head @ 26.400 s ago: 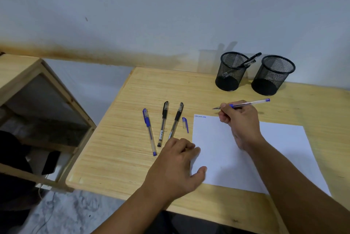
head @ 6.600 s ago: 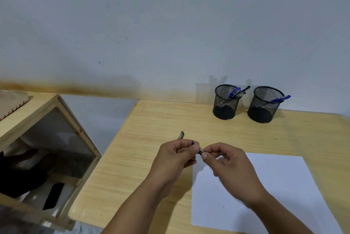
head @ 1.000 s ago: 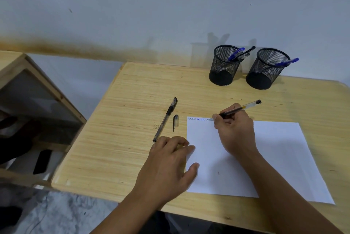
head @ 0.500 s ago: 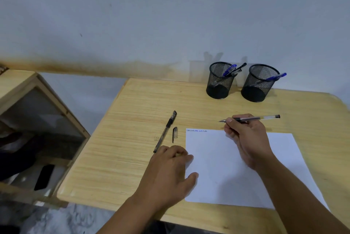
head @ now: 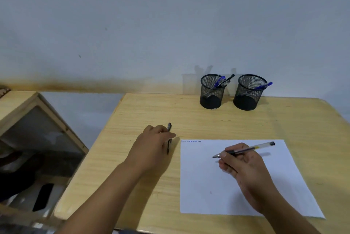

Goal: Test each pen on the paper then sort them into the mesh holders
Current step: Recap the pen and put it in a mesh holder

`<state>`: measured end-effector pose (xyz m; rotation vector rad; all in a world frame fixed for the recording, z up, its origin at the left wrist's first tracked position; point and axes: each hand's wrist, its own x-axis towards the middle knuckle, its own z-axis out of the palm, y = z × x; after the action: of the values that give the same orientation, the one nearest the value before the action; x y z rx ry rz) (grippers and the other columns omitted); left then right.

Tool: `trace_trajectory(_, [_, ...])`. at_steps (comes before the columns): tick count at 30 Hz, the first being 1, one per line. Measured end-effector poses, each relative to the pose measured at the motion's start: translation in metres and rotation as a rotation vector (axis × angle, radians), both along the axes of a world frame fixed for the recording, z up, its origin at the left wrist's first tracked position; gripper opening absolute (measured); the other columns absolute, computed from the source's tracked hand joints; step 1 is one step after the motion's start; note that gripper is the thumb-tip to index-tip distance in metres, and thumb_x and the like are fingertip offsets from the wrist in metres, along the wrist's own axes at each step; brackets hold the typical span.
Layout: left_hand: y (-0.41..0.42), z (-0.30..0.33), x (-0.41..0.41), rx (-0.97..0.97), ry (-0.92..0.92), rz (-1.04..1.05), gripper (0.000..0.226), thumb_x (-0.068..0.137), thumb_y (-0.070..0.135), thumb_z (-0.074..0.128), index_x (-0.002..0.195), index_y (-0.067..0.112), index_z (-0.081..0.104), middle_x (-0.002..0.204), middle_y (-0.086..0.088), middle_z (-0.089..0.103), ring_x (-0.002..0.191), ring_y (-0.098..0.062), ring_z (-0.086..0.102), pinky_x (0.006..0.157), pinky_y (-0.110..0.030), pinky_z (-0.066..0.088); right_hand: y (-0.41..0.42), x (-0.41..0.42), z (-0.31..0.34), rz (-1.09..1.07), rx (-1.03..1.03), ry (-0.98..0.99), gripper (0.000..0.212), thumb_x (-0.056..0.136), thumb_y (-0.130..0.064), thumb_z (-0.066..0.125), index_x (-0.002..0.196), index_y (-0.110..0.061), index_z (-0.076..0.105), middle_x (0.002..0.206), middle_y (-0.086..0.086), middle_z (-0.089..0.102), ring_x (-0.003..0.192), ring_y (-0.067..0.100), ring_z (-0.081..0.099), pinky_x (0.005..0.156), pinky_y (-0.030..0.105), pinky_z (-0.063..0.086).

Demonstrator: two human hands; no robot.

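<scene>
The right hand [head: 244, 165] pinches an uncapped black pen [head: 244, 150] above the paper [head: 208, 186]; the left hand [head: 151, 144] closes on its cap [head: 169, 143] — recapping calls for aligned ends.

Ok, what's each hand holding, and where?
Right hand: uncapped pen, by its black grip near the tip. Left hand: reaching the table's pen; hold unclear.

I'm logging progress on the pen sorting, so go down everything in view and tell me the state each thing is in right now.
Right hand: gripping uncapped black pen, tip just above the paper.
Left hand: over the loose cap and capped pen; grip unclear.
Paper: flat, scribbles along top-left edge.
Left holder: upright, holds a blue and a black pen.
Right holder: upright, holds one blue pen.
</scene>
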<state>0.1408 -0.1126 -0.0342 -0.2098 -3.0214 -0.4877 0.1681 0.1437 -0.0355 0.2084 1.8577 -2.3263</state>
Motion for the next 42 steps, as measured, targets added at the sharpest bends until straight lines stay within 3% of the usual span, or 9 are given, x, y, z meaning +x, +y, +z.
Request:
trace_trajectory(2, [-0.003, 0.008, -0.007, -0.060, -0.049, -0.040, 0.055, 0.085, 0.046, 0.025, 0.122, 0.039, 0.064, 0.120, 0.012, 0.058, 0.102, -0.021, 0.046, 0.082, -0.034, 0.046, 0.002, 0.004, 0.000, 0.000, 0.001, 0.016, 0.008, 0.089, 0.006, 0.063, 0.088, -0.001, 0.060, 0.071, 0.012, 0.067, 0.070, 0.024, 0.063, 0.073, 0.035, 0.055])
trace_trajectory(5, [-0.005, 0.007, -0.016, -0.200, -0.074, -0.095, 0.037, 0.089, 0.027, 0.054, 0.120, 0.046, 0.063, 0.125, 0.011, 0.055, 0.107, -0.020, 0.044, 0.083, -0.032, 0.044, 0.005, 0.009, 0.001, 0.003, 0.005, 0.032, 0.007, 0.089, 0.006, 0.063, 0.089, 0.000, 0.060, 0.071, 0.012, 0.067, 0.070, 0.024, 0.063, 0.072, 0.035, 0.055])
trace_trajectory(8, [-0.006, 0.005, -0.018, -0.225, -0.057, -0.127, 0.035, 0.092, 0.019, 0.055, 0.113, 0.044, 0.068, 0.123, 0.012, 0.055, 0.106, -0.019, 0.044, 0.077, -0.029, 0.039, 0.007, 0.012, 0.001, 0.007, 0.003, 0.040, 0.006, 0.089, 0.006, 0.063, 0.090, 0.001, 0.060, 0.072, 0.011, 0.067, 0.070, 0.024, 0.063, 0.073, 0.035, 0.055])
trace_trajectory(11, [-0.009, 0.005, -0.017, -0.197, -0.008, -0.134, 0.025, 0.093, 0.024, 0.060, 0.109, 0.041, 0.069, 0.121, 0.012, 0.058, 0.105, -0.019, 0.046, 0.078, -0.031, 0.041, 0.006, 0.014, 0.002, 0.008, 0.025, 0.053, 0.006, 0.089, 0.005, 0.064, 0.090, 0.001, 0.060, 0.071, 0.012, 0.067, 0.071, 0.025, 0.064, 0.076, 0.039, 0.055])
trace_trajectory(15, [-0.003, 0.015, -0.001, -0.029, 0.051, -0.116, 0.018, 0.092, 0.031, 0.065, 0.108, 0.038, 0.069, 0.110, 0.017, 0.067, 0.098, -0.016, 0.051, 0.083, -0.033, 0.045, 0.001, 0.014, 0.008, -0.002, 0.079, 0.112, 0.006, 0.088, 0.002, 0.066, 0.091, 0.000, 0.062, 0.073, 0.012, 0.070, 0.071, 0.026, 0.067, 0.076, 0.037, 0.057])
trace_trajectory(20, [0.019, 0.026, 0.027, 0.129, 0.102, -0.101, 0.017, 0.091, 0.034, 0.067, 0.107, 0.041, 0.070, 0.085, 0.031, 0.063, 0.084, -0.002, 0.053, 0.070, -0.011, 0.034, -0.007, 0.011, 0.021, -0.003, 0.144, 0.198, 0.007, 0.084, -0.003, 0.073, 0.088, -0.005, 0.067, 0.076, 0.014, 0.072, 0.072, 0.028, 0.069, 0.076, 0.039, 0.058])
trace_trajectory(28, [0.033, 0.025, 0.049, 0.261, 0.175, -0.157, 0.017, 0.088, 0.034, 0.071, 0.104, 0.040, 0.071, 0.089, 0.024, 0.068, 0.083, 0.005, 0.051, 0.075, -0.007, 0.035, -0.015, 0.020, 0.028, 0.061, 0.170, 0.268, 0.009, 0.083, 0.003, 0.073, 0.086, -0.004, 0.068, 0.074, 0.008, 0.074, 0.068, 0.015, 0.070, 0.064, 0.018, 0.052])
trace_trajectory(34, [0.041, 0.025, 0.051, 0.333, 0.235, -0.167, 0.019, 0.085, 0.040, 0.068, 0.102, 0.037, 0.073, 0.090, 0.021, 0.069, 0.082, -0.004, 0.055, 0.073, -0.024, 0.048, -0.015, 0.022, 0.025, 0.057, 0.181, 0.243, 0.011, 0.080, 0.000, 0.076, 0.085, -0.008, 0.071, 0.080, 0.008, 0.076, 0.072, 0.015, 0.071, 0.067, 0.021, 0.053])
trace_trajectory(42, [0.056, 0.016, 0.057, 0.543, 0.291, -0.122, 0.012, 0.084, 0.033, 0.069, 0.095, 0.030, 0.076, 0.094, 0.021, 0.070, 0.084, -0.001, 0.059, 0.074, -0.020, 0.046, -0.015, 0.026, 0.023, 0.008, 0.150, 0.207, 0.009, 0.078, -0.004, 0.078, 0.084, -0.010, 0.075, 0.080, 0.006, 0.076, 0.075, 0.015, 0.071, 0.069, 0.024, 0.053])
